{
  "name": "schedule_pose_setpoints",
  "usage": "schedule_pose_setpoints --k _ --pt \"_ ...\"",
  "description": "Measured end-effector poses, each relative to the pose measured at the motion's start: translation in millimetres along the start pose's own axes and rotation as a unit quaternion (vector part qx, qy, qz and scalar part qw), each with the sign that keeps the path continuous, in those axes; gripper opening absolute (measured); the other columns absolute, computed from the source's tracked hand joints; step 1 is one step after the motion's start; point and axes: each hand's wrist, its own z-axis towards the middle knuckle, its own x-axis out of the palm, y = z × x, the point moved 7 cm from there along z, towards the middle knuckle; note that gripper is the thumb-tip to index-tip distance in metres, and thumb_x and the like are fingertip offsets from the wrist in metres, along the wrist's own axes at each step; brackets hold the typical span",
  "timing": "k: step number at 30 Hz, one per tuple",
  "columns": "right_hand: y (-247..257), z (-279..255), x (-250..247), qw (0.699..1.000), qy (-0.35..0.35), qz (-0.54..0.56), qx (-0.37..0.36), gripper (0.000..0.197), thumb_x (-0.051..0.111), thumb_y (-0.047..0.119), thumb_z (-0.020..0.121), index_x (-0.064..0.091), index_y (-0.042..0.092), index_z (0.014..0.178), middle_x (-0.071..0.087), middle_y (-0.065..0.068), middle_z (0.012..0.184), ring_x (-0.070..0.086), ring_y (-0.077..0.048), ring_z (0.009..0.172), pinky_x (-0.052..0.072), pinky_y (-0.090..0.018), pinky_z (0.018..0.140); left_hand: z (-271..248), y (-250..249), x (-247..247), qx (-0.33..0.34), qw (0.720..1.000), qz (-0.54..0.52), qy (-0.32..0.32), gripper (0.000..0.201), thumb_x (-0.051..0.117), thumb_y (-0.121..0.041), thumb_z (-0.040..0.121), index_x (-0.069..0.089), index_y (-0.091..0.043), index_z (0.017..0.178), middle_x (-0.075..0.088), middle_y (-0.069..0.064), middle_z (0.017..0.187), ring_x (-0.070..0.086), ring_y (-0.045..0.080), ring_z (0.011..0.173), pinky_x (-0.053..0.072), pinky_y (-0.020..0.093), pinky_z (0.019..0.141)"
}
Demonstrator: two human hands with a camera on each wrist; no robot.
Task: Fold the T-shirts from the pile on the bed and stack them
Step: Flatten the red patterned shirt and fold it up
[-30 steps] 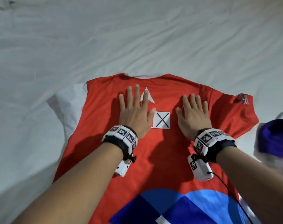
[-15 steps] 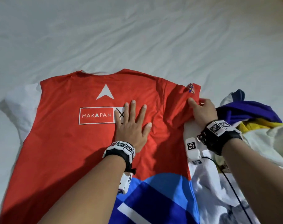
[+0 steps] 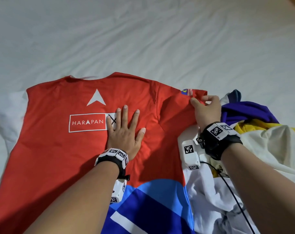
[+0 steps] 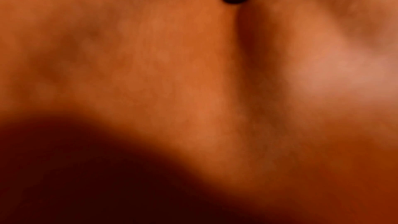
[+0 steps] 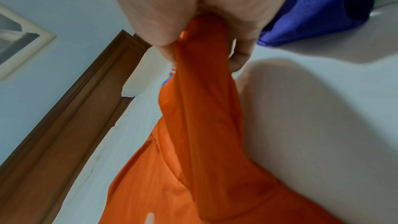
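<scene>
On the white bed sheet (image 3: 143, 39) the red HARAPAN T-shirt (image 3: 59, 157) is lying flat (collar pointing away, hem toward the person), the left hand (image 3: 126, 132) pressing it with spread fingers, the right hand (image 3: 205, 110) pinching its right sleeve (image 3: 177, 105) beside the crumpled pile (image 3: 261, 132).

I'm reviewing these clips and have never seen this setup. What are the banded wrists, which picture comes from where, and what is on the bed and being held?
No machine here: a person folds laundry, with a camera strapped to each wrist and one on the head. The head view shows a red shirt spread on the bed. The left hand presses flat on it, so its wrist picture is only a close blur. The right hand pinches the shirt's right sleeve; its wrist view shows that red cloth gripped. An unfolded pile lies to the right.
</scene>
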Motion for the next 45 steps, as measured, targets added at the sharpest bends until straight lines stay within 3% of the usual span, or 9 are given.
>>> schedule_pose_setpoints --k 5,8,11,15,19,21,26,33,45 --pt "-15 -1 -36 0.996 -0.063 -0.06 0.028 0.051 0.075 0.043 0.082 0.061 0.015 0.122 0.067 -0.007 0.119 0.062 -0.026 0.112 0.045 -0.033 0.095 0 0 1 0.0 1.0 0.0 -0.005 0.07 0.013 -0.063 0.102 0.005 -0.031 0.164 0.001 0.013 0.172 0.005 0.035 0.158 0.009 0.064 0.121" --pt "-20 7 -37 0.994 -0.028 -0.079 0.068 0.06 0.067 0.067 0.075 0.072 0.011 0.094 0.071 -0.01 0.098 0.067 -0.035 0.099 0.054 -0.042 0.09 -1 0 2 0.001 1.0 0.004 -0.005 0.07 0.012 -0.063 0.102 0.004 -0.031 0.164 0.0 0.013 0.171 0.004 0.035 0.158 0.01 0.064 0.121" --pt "-11 10 -36 0.992 -0.011 -0.093 0.081 0.046 0.069 0.057 0.08 0.062 0.015 0.066 0.069 -0.012 0.085 0.067 -0.037 0.087 0.058 -0.05 0.084 0 0 2 0.002 1.0 0.007 -0.005 0.07 0.012 -0.063 0.102 0.004 -0.031 0.164 0.001 0.013 0.171 0.005 0.036 0.157 0.01 0.064 0.121" --pt "-4 10 -56 0.993 -0.1 -0.006 0.066 0.046 0.06 0.05 0.084 0.056 0.011 0.062 0.063 -0.008 0.069 0.061 -0.035 0.076 0.055 -0.045 0.081 0 0 2 0.003 1.0 0.001 -0.007 0.07 0.015 -0.062 0.103 0.007 -0.03 0.164 0.004 0.014 0.171 0.007 0.036 0.157 0.01 0.065 0.121" --pt "-46 8 -51 0.993 -0.051 0.021 0.105 0.065 0.045 0.071 0.087 0.068 0.012 0.074 0.066 -0.009 0.073 0.062 -0.036 0.08 0.052 -0.047 0.086 -1 -1 0 0.002 1.0 0.0 -0.008 0.07 0.014 -0.062 0.103 0.007 -0.03 0.164 0.003 0.014 0.171 0.006 0.036 0.157 0.009 0.065 0.121" --pt "-56 -8 -48 0.994 -0.026 0.009 0.106 0.043 0.055 0.06 0.076 0.075 0.022 0.083 0.072 -0.006 0.082 0.066 -0.036 0.083 0.054 -0.057 0.091 -1 -1 0 0.002 1.0 0.002 -0.008 0.07 0.014 -0.062 0.103 0.007 -0.03 0.164 0.002 0.014 0.171 0.006 0.036 0.157 0.009 0.065 0.121" --pt "-62 -51 -43 0.996 0.002 -0.013 0.091 0.042 0.076 0.028 0.081 0.069 0.014 0.12 0.069 -0.004 0.106 0.065 -0.022 0.102 0.05 -0.038 0.099 0 -1 1 0.001 1.0 0.006 -0.007 0.07 0.013 -0.062 0.102 0.005 -0.03 0.164 0.002 0.014 0.171 0.006 0.036 0.157 0.009 0.064 0.121" --pt "-48 -56 -44 0.998 -0.027 0.06 0.026 0.009 0.081 0.025 0.084 0.072 0.022 0.084 0.074 0.0 0.084 0.067 -0.012 0.078 0.058 -0.037 0.088 -1 -1 1 0.001 1.0 0.012 -0.011 0.07 0.013 -0.062 0.103 0.007 -0.03 0.164 0.002 0.014 0.171 0.006 0.036 0.157 0.009 0.064 0.121" --pt "-46 -65 -51 0.996 -0.015 0.09 -0.002 0.037 0.077 0.015 0.079 0.061 0.028 0.109 0.072 -0.009 0.091 0.069 -0.023 0.082 0.058 -0.044 0.087 -1 -1 0 0.001 1.0 0.007 -0.013 0.07 0.014 -0.062 0.102 0.007 -0.03 0.164 0.002 0.014 0.171 0.006 0.036 0.157 0.008 0.065 0.121"
